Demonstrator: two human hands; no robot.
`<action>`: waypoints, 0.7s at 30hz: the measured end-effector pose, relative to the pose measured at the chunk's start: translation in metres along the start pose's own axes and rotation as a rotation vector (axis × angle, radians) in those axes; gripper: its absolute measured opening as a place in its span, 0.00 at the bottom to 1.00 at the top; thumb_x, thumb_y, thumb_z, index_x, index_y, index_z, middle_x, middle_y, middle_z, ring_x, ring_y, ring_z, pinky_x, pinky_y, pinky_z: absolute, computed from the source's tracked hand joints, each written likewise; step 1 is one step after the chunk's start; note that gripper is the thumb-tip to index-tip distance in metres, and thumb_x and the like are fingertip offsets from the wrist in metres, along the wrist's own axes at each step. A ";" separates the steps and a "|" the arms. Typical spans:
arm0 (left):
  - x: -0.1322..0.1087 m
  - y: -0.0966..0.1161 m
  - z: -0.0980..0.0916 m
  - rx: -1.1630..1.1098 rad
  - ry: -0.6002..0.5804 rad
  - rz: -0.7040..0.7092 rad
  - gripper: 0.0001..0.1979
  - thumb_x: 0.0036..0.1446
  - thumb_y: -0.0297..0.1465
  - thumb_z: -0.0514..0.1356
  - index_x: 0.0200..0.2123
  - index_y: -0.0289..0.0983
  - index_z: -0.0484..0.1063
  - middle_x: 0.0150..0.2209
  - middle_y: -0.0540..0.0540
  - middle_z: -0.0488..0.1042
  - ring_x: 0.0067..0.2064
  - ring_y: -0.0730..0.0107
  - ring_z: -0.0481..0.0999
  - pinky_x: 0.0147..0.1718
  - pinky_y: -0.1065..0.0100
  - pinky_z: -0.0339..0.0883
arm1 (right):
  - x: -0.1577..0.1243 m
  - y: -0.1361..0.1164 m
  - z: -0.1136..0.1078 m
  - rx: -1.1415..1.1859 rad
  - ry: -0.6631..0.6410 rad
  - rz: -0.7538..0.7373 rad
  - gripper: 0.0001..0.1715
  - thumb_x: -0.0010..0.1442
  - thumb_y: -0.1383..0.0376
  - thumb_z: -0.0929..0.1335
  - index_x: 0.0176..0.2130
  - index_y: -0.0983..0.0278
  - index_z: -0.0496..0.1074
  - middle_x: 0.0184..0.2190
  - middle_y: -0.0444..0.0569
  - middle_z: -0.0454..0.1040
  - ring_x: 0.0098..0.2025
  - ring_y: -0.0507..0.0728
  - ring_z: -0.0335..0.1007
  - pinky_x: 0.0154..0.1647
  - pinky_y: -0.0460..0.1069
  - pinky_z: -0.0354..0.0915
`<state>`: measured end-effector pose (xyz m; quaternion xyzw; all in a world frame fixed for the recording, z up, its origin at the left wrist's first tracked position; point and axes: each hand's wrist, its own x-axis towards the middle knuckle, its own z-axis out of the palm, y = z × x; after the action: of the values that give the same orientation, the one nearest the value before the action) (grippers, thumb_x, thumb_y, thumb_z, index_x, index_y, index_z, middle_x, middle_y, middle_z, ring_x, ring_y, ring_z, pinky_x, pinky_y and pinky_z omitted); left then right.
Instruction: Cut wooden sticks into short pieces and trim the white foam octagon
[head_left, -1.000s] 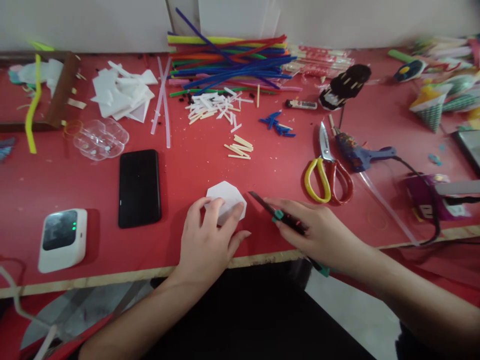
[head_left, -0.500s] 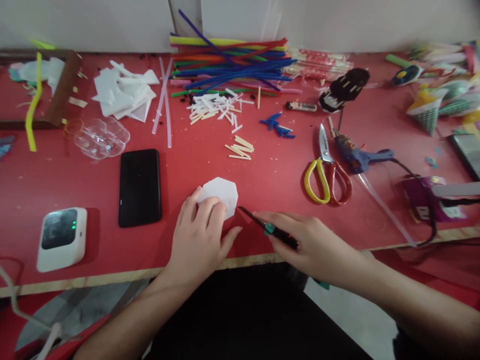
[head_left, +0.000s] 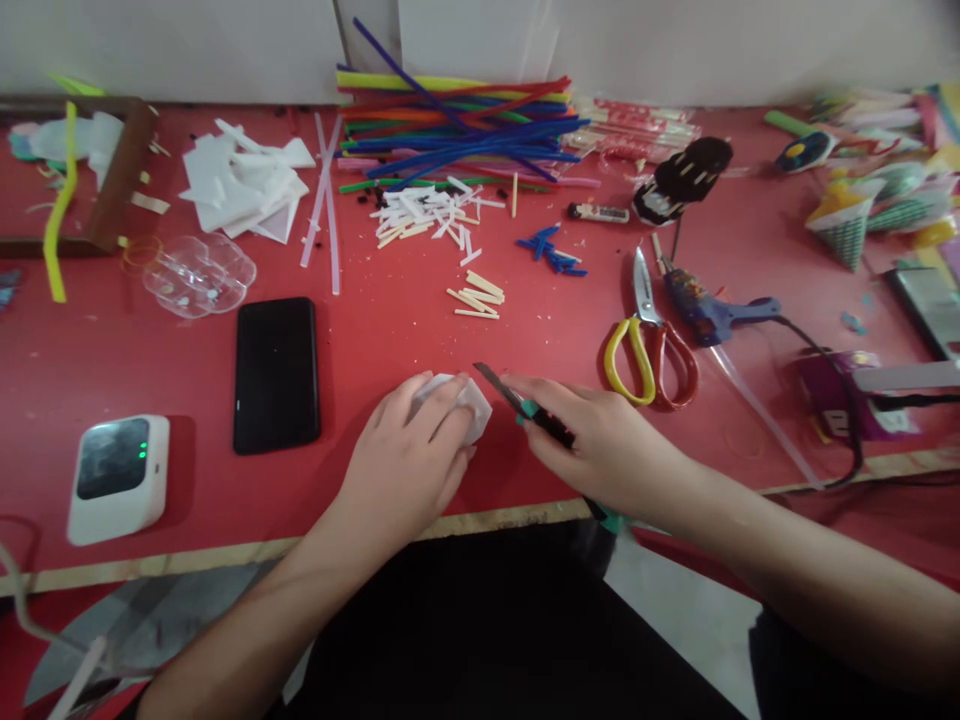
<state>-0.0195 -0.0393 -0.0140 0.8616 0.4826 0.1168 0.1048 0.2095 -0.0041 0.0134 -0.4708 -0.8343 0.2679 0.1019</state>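
My left hand [head_left: 409, 455] has its fingers wrapped over a small white paper piece [head_left: 475, 402] near the table's front edge; the fingers cover much of it. To its right, my right hand [head_left: 596, 440] grips a black and green utility knife [head_left: 551, 424]. The blade points up and left, just above the paper's right side, not touching it. Short cream sticks [head_left: 480, 297] lie beyond the hands, with a heap of white sticks [head_left: 427, 212] and some blue sticks [head_left: 551, 250] farther back.
Yellow-and-red-handled scissors [head_left: 645, 340] and a blue glue gun [head_left: 709, 308] lie to the right. A black phone [head_left: 276, 375] and a white device [head_left: 120, 478] are at left. Colourful pipe cleaners [head_left: 457, 130], white paper scraps [head_left: 244, 180] and a black figure [head_left: 684, 178] stand or lie behind.
The white paper has turned and shifted slightly right under my left hand, whose thumb has drawn in. The knife blade has moved up and become more visible.
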 end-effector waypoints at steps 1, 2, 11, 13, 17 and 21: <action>0.000 -0.001 0.002 0.004 -0.001 -0.001 0.16 0.66 0.31 0.56 0.55 0.34 0.72 0.64 0.40 0.69 0.62 0.42 0.67 0.58 0.44 0.69 | 0.000 -0.001 0.002 -0.002 -0.012 0.010 0.27 0.63 0.71 0.63 0.61 0.66 0.67 0.51 0.54 0.79 0.46 0.58 0.79 0.47 0.52 0.73; 0.000 -0.002 0.004 0.003 -0.001 -0.002 0.17 0.66 0.32 0.56 0.55 0.35 0.72 0.64 0.41 0.69 0.62 0.43 0.67 0.57 0.44 0.69 | 0.001 -0.002 0.003 -0.003 -0.026 0.018 0.27 0.63 0.70 0.63 0.61 0.66 0.67 0.50 0.55 0.79 0.45 0.58 0.79 0.46 0.53 0.73; 0.000 -0.001 0.009 -0.024 0.037 -0.011 0.22 0.66 0.32 0.57 0.62 0.35 0.67 0.62 0.42 0.71 0.61 0.47 0.68 0.56 0.44 0.70 | 0.001 -0.008 0.008 -0.115 -0.062 0.019 0.28 0.63 0.70 0.62 0.61 0.66 0.68 0.44 0.56 0.80 0.43 0.61 0.79 0.43 0.55 0.73; 0.001 0.000 0.009 -0.023 0.059 -0.017 0.22 0.65 0.32 0.57 0.61 0.35 0.68 0.61 0.42 0.72 0.60 0.46 0.68 0.55 0.44 0.71 | 0.000 -0.009 0.007 -0.141 -0.062 0.025 0.28 0.63 0.69 0.62 0.62 0.66 0.68 0.42 0.56 0.80 0.41 0.61 0.79 0.41 0.54 0.73; 0.002 0.000 0.009 -0.011 0.094 -0.025 0.21 0.64 0.32 0.58 0.59 0.35 0.70 0.59 0.42 0.74 0.58 0.44 0.68 0.53 0.46 0.72 | -0.001 -0.010 0.005 -0.136 -0.064 0.011 0.28 0.63 0.69 0.61 0.62 0.66 0.68 0.40 0.55 0.80 0.38 0.59 0.78 0.38 0.52 0.71; 0.001 0.000 0.010 -0.005 0.094 -0.030 0.21 0.64 0.33 0.57 0.59 0.36 0.69 0.59 0.42 0.74 0.58 0.44 0.68 0.53 0.46 0.71 | 0.001 -0.013 0.002 -0.163 -0.094 0.017 0.28 0.63 0.69 0.61 0.61 0.65 0.68 0.36 0.52 0.79 0.33 0.56 0.75 0.33 0.48 0.67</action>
<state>-0.0155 -0.0388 -0.0231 0.8476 0.4995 0.1567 0.0860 0.1986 -0.0094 0.0190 -0.4717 -0.8531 0.2218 0.0216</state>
